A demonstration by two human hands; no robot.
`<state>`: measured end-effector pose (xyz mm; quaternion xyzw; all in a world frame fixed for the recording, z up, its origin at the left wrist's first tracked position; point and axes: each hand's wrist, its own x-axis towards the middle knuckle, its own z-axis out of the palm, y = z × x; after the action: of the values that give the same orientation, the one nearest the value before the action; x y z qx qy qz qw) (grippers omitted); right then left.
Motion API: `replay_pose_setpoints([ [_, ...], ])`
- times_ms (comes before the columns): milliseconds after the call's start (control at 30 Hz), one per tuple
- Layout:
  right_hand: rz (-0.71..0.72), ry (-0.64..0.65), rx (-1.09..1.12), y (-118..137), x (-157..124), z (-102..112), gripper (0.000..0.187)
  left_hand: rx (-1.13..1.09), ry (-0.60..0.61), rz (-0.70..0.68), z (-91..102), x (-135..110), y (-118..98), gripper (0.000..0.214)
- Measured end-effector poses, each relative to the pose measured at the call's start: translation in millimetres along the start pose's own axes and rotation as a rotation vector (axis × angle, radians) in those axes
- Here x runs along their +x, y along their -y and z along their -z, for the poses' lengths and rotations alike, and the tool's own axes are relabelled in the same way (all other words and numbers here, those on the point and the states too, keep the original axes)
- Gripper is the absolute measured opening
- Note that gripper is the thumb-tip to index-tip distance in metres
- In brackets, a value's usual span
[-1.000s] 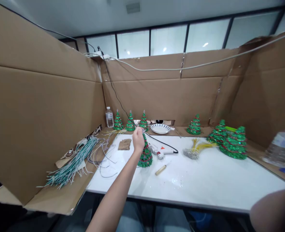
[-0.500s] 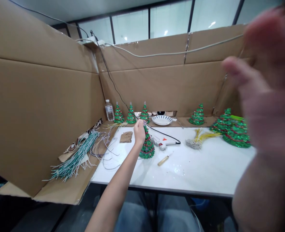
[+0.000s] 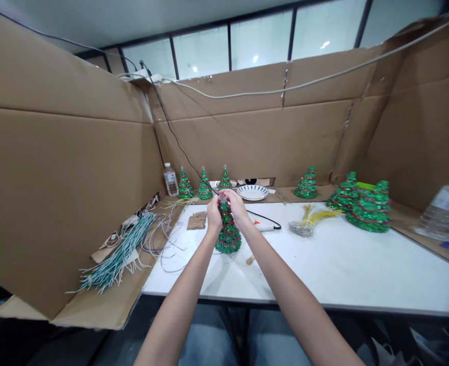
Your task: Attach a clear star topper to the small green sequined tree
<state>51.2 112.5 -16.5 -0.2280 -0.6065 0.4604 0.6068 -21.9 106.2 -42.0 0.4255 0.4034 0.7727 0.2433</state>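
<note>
A small green Christmas tree [image 3: 229,238] with red garland stands upright on the white table in front of me. My left hand [image 3: 214,212] is closed against the left side of its top. From the right, my right hand [image 3: 237,208] has its fingers closed around the tip, meeting the left fingers. Something pale shows at the tip between them, mostly hidden. Behind my right wrist lies a glue gun [image 3: 264,226], partly covered. Just below that wrist, the wooden handle [image 3: 250,260] of a small tool shows.
Several finished-looking trees [image 3: 204,185] stand along the back, beside a striped plate [image 3: 252,192] and a water bottle [image 3: 170,180]. Yellow wires [image 3: 308,221] and a cardboard piece [image 3: 197,220] lie on the table. Green-white wires [image 3: 120,254] lie left; a large bottle [image 3: 447,211] stands right.
My right hand has come down from close to the camera at the upper right onto the tree's top. The left hand stays at the top, and the tree remains in place.
</note>
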Motion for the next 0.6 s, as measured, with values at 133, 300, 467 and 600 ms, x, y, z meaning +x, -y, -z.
replay_pose_setpoints([
  [133, 0.053, -0.019, 0.011, -5, -3, -2, 0.029, 0.005, 0.028, -0.025, 3.1, -3, 2, 0.03],
  [300, 0.102, -0.039, 0.001, -9, -4, -3, 0.03, 0.014, 0.039, -0.055, 1.9, -11, -4, 0.032],
  [467, 0.121, -0.07, -0.018, -7, -6, -6, 0.029, 0.015, 0.038, -0.08, -1.8, -18, -13, 0.039],
  [600, 0.119, -0.094, -0.042, -7, -6, -7, 0.028, 0.014, 0.038, -0.087, -3.4, -21, -18, 0.048],
])
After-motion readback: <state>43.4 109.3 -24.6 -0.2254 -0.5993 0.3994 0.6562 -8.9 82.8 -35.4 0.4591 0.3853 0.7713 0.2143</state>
